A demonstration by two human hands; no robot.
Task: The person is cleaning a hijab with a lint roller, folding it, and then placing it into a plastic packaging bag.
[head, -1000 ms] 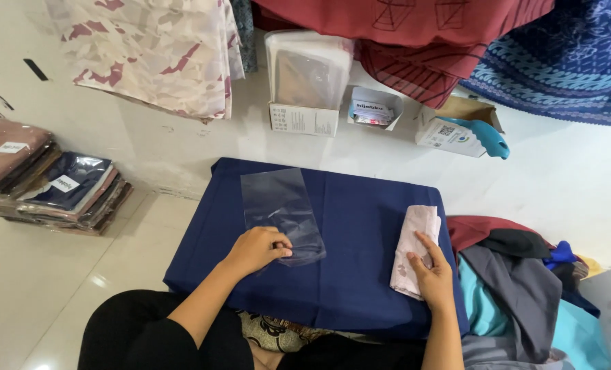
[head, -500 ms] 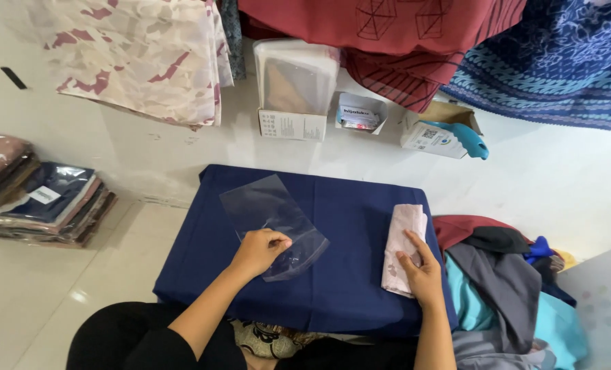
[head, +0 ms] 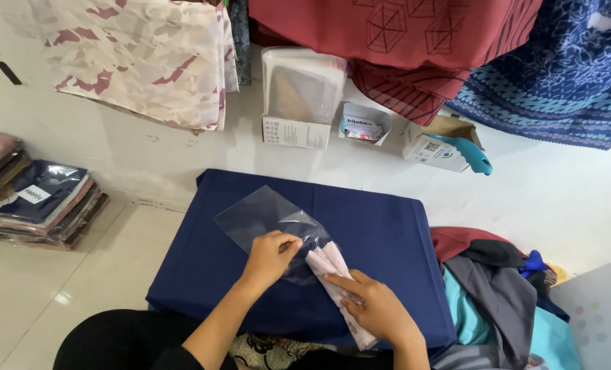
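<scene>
Blue-covered bench [head: 388, 226], white floor around. Left hand [head: 270, 255] pinches the clear plastic bag [head: 264, 219] mouth at bench middle; right hand [head: 377, 308] grips the folded pink cloth [head: 333, 274], tip entering. Best hold mouth wide, feed cloth straight and flat.

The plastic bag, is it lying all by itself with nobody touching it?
No, the left hand pinches the clear plastic bag at its opening while the right hand pushes the folded pink cloth toward it.
</scene>
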